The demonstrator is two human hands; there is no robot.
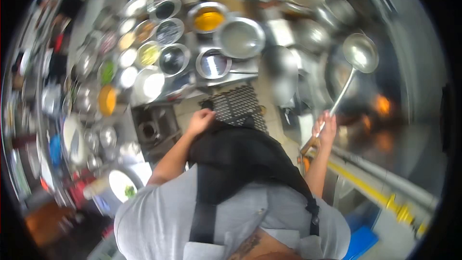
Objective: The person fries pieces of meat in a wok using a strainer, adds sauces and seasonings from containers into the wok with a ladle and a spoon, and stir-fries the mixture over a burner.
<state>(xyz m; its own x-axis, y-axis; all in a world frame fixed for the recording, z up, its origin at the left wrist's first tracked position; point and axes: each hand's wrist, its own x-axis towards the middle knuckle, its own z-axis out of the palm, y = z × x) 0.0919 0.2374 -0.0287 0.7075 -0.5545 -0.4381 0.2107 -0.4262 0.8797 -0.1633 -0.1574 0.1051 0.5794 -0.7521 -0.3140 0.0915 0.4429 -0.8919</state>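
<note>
Fingers wrapped round its long handle, my right hand (327,129) holds a metal ladle (360,54). The ladle's round bowl is raised over the stove area (356,127), where orange flames show. In front of my apron, my left hand (202,120) is closed, its fingers curled; whether anything small is inside is hidden. It is apart from the bowls and touches none of them. A metal bowl with orange liquid (209,19) and a large bowl with cloudy liquid (240,37) stand ahead of me.
Many metal bowls of ingredients, one of them with yellow pieces (148,54), cover the counter ahead and to the left. A white plate with greens (123,185) lies at the lower left. Yellow pipe (356,179) runs along the stove's front. Another person stands at the top.
</note>
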